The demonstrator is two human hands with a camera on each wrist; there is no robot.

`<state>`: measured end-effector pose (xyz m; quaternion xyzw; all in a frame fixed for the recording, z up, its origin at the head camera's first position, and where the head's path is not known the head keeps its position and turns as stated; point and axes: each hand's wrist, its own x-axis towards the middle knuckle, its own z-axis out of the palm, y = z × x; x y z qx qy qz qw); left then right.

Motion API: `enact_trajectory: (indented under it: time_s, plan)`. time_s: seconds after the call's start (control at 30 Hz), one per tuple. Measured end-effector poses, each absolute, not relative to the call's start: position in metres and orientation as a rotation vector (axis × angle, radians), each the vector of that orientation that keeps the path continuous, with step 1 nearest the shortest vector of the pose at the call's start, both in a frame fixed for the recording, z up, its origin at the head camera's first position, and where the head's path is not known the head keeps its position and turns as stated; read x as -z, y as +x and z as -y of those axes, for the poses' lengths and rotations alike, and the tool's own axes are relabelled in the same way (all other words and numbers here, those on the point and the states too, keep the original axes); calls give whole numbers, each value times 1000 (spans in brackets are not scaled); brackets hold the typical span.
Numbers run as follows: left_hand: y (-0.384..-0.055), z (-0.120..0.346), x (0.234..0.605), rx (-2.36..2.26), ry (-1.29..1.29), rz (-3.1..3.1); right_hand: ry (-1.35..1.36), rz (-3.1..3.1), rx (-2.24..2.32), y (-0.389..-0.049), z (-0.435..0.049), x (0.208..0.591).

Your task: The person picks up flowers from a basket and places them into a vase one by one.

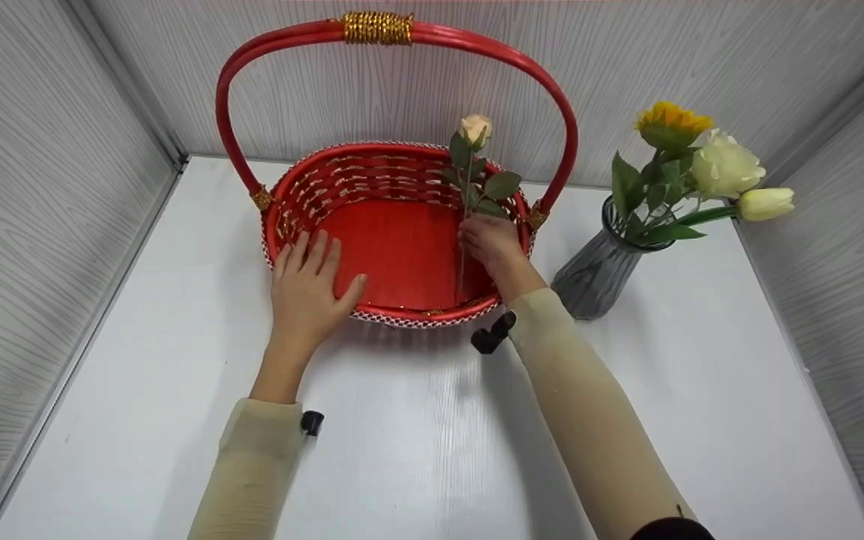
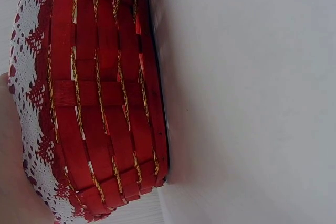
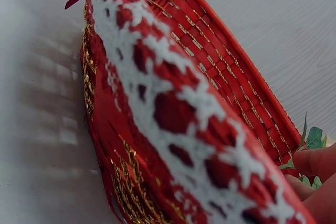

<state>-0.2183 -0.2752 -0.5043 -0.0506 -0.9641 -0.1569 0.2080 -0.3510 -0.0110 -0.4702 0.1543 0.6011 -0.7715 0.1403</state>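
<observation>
My right hand (image 1: 493, 244) pinches the stem of a pale peach rose (image 1: 475, 130) and holds it upright inside the right end of a red woven basket (image 1: 394, 255). In the right wrist view the fingertips (image 3: 315, 162) meet at the rose's green leaves (image 3: 315, 138). The flower head stands above the far rim, and the stem's lower end reaches down into the basket. My left hand (image 1: 308, 289) rests on the near left rim, fingers spread over the edge. From the left wrist view, the woven outer wall (image 2: 100, 93) and white lace trim (image 2: 29, 61) show beside that hand.
A grey glass vase (image 1: 597, 274) stands right of the basket, holding a sunflower (image 1: 670, 124), a white rose (image 1: 726, 166) and a yellow-white tulip (image 1: 766, 204). The tall basket handle (image 1: 568, 127) arches overhead. Grey wood-patterned panels (image 1: 154, 82) border the white table (image 1: 387, 450).
</observation>
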Motion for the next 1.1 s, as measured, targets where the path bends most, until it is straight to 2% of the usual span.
enact_trajectory:
  time_s: [0.67,1.1]
  plan:
    - [-217,275,502,417,-136,2732,444,-1684,2266,-351,9,468]
    - [-217,275,501,430,-135,2736,246,-1739,2264,-349,11,472]
